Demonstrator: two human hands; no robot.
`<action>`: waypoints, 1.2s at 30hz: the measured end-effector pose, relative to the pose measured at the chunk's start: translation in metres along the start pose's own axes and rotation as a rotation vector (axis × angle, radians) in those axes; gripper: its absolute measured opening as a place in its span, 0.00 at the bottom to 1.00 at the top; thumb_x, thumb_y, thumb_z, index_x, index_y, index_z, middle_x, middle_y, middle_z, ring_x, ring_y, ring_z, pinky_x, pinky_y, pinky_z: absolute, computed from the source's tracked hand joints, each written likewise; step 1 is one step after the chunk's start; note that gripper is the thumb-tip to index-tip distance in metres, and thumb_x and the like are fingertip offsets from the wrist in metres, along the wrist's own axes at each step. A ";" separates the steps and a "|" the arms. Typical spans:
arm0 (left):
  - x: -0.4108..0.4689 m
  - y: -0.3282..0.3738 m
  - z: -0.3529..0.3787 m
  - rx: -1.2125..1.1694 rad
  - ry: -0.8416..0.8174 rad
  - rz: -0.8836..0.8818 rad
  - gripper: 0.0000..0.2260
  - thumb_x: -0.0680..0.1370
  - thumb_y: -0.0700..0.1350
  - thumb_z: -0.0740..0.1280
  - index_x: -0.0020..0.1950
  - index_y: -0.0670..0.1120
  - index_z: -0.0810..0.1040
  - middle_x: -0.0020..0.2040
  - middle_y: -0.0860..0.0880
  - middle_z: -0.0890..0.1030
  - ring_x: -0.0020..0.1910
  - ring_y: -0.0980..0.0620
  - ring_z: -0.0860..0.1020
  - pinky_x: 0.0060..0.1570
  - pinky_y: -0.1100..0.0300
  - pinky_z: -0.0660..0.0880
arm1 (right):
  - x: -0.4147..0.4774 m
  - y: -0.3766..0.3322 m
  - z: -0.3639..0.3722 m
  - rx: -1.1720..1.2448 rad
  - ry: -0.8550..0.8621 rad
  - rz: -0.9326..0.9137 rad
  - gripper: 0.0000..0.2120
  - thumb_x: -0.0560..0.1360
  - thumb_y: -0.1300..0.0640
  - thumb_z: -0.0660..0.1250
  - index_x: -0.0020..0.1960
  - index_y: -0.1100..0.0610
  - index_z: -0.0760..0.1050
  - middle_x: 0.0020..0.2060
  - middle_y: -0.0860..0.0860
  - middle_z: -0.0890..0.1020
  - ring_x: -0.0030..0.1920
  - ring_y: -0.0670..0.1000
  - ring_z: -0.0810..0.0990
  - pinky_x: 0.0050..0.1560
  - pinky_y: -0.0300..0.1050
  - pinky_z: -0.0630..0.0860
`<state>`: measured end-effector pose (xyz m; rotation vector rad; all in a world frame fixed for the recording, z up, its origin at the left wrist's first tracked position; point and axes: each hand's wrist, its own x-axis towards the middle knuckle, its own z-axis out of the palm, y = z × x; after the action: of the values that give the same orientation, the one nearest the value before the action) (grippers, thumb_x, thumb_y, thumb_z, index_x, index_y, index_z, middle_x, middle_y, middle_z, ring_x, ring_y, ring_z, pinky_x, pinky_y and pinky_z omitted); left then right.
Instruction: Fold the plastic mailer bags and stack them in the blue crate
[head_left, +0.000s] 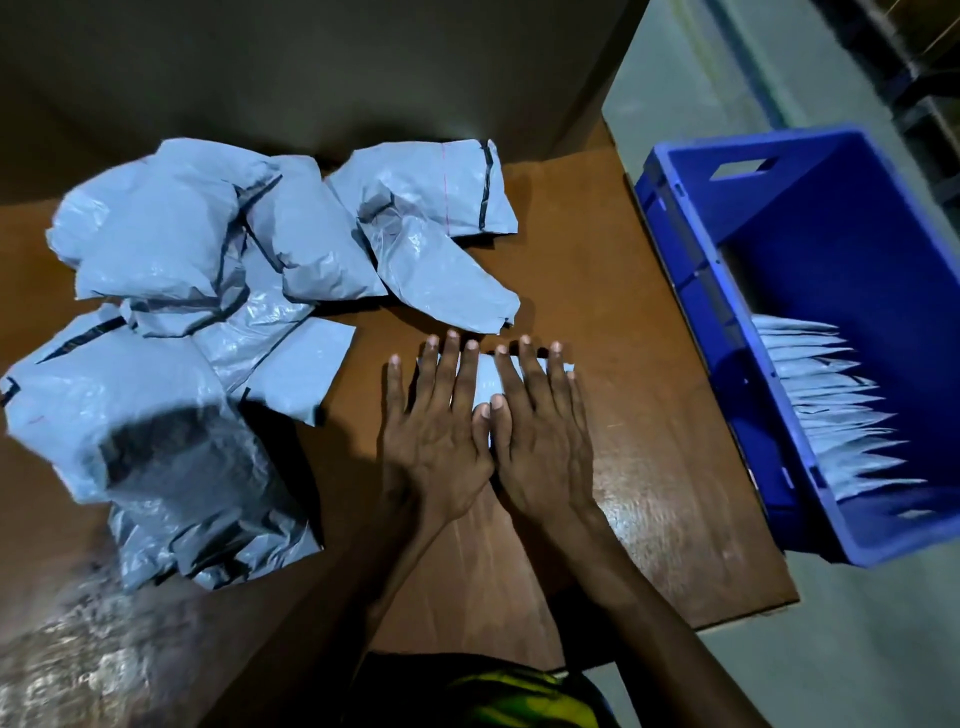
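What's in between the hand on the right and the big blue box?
Just bare brown table, in the head view, from the right hand pressing a folded mailer bag across to the blue crate.

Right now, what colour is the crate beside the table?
The crate is solid blue, walls and rim alike; the head view shows it best.

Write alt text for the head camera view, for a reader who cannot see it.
Seen from above, a person's left hand and right hand press flat, side by side, on a small folded pale mailer bag on a brown table. A pile of crumpled bags lies to the left; a blue crate on the right holds a row of folded bags.
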<state>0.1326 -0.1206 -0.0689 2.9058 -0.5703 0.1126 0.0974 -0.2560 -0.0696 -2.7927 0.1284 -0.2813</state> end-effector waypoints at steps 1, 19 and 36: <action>0.003 0.001 0.001 0.002 -0.012 -0.010 0.28 0.86 0.51 0.49 0.85 0.44 0.54 0.85 0.44 0.53 0.84 0.45 0.49 0.79 0.35 0.50 | 0.003 0.001 0.001 -0.008 -0.005 0.001 0.26 0.87 0.51 0.53 0.84 0.52 0.57 0.84 0.51 0.56 0.85 0.56 0.47 0.81 0.61 0.54; -0.017 0.001 0.004 -0.009 -0.044 -0.023 0.27 0.86 0.55 0.42 0.86 0.50 0.50 0.86 0.47 0.48 0.84 0.44 0.46 0.79 0.37 0.51 | -0.017 0.001 -0.001 -0.063 -0.015 -0.022 0.26 0.87 0.49 0.52 0.84 0.51 0.59 0.84 0.50 0.56 0.85 0.56 0.46 0.82 0.61 0.53; -0.060 -0.009 -0.029 -0.609 0.056 -0.198 0.29 0.71 0.43 0.65 0.73 0.49 0.73 0.69 0.45 0.67 0.70 0.44 0.68 0.70 0.43 0.69 | -0.066 0.024 -0.036 0.217 0.065 0.230 0.30 0.76 0.33 0.70 0.73 0.45 0.72 0.63 0.49 0.75 0.66 0.54 0.70 0.67 0.58 0.66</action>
<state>0.0795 -0.0852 -0.0483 2.3368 -0.2433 -0.0081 0.0240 -0.2818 -0.0561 -2.5260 0.4063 -0.3088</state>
